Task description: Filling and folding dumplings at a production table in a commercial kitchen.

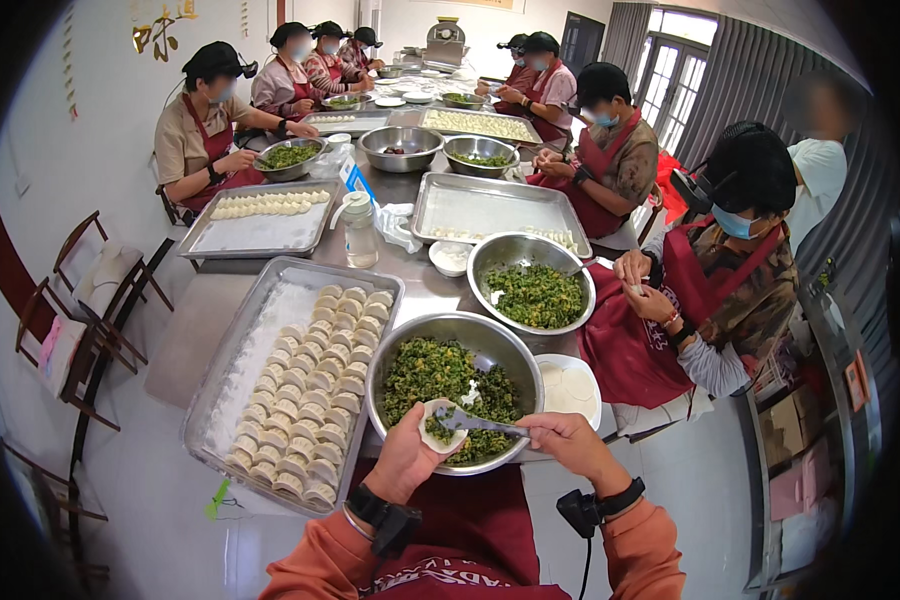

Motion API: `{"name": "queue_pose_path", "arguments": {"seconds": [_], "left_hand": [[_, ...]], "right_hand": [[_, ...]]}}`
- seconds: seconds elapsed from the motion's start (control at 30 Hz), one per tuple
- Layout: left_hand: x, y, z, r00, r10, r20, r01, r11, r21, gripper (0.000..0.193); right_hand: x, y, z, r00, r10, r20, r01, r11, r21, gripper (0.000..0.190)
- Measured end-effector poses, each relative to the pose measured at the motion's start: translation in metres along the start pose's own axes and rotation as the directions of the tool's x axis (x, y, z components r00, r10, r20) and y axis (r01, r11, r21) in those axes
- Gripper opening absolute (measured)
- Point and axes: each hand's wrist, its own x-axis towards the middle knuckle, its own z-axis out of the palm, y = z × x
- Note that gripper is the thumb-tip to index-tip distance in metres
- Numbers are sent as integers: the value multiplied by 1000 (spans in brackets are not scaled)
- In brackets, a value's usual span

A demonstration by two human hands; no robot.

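My left hand holds a round dumpling wrapper with some green filling on it, over the near rim of a steel bowl. A flat metal spatula is gripped by its end in my right hand, its blade on the filling in the wrapper. Chopped green and yellow filling lies in the bowl under both hands. To the left, a metal tray dusted with white powder bears rows of pleated dumplings. Right of the bowl, a white plate carries flat round wrappers.
Ahead stand a second filling bowl, a small white bowl, a lidded clear jug and a large tray. A co-worker in a red apron sits close on my right; several others line the steel table.
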Motion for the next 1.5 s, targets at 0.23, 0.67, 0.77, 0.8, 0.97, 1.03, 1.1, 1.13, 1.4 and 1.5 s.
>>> {"name": "queue_pose_path", "arguments": {"seconds": [0.23, 0.67, 0.77, 0.8, 0.97, 1.03, 1.1, 1.13, 1.4, 1.5], "left_hand": [[4, -1, -7, 997, -59, 57, 58, 998, 32, 41], [0, 1, -9, 991, -122, 53, 113, 982, 152, 40], [1, 3, -12, 994, -98, 51, 94, 992, 89, 40], [1, 4, -12, 997, -76, 32, 74, 995, 65, 40], [5, 8, -18, 1000, 0, -18, 0, 1000, -14, 39], [8, 7, -18, 1000, 13, -12, -13, 999, -42, 39], [10, 6, -17, 1000, 27, -2, -27, 998, -59, 39], [11, 5, -16, 999, 41, 9, -40, 996, -76, 39], [11, 4, -5, 997, 77, 1, -76, 992, -98, 38], [12, 3, -8, 996, 89, -7, -89, 992, -94, 38]], "right_hand": [[-1, -31, -6, 924, -351, 154, 380, 795, -472, 21], [12, -13, -10, 974, -188, 125, 221, 906, -360, 18], [11, -15, -13, 974, -190, 126, 225, 890, -397, 19], [10, -19, -14, 979, -167, 113, 196, 919, -343, 19], [3, -14, -19, 982, -187, 3, 182, 950, -252, 19], [-4, -25, -9, 963, -265, -50, 235, 914, -332, 19], [-5, -27, 3, 934, -344, -95, 279, 869, -409, 18], [-5, -27, 7, 900, -422, -104, 309, 790, -529, 18], [-15, -32, 36, 797, -601, -56, 287, 459, -841, 31], [-18, -30, 45, 781, -625, 18, 328, 385, -863, 35]]}}
